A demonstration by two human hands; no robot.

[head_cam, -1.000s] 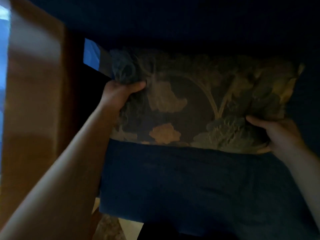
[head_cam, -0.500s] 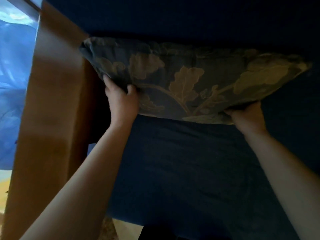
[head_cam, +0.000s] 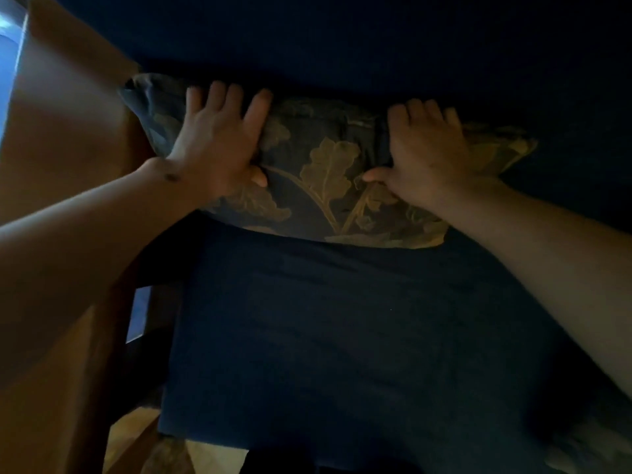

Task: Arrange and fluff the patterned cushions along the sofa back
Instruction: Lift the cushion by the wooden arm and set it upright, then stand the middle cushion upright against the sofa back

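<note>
Pressing flat with spread fingers, the left hand [head_cam: 219, 145] and right hand [head_cam: 422, 155] grasp nothing, resting on the patterned cushion [head_cam: 328, 172] at twelve o'clock against the dark sofa back [head_cam: 342, 39].

Dim room; wooden panel [head_cam: 61, 138] left, window light [head_cam: 10, 63], wood floor [head_cam: 136, 436].

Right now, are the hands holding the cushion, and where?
Both hands, left and right, lie on the cushion near its top edge, fingers spread, thumbs on its front. Pressing or gripping cannot be told.

Cushion [head_cam: 328, 172] top edge hidden in shadow — sofa back indistinct.
</note>
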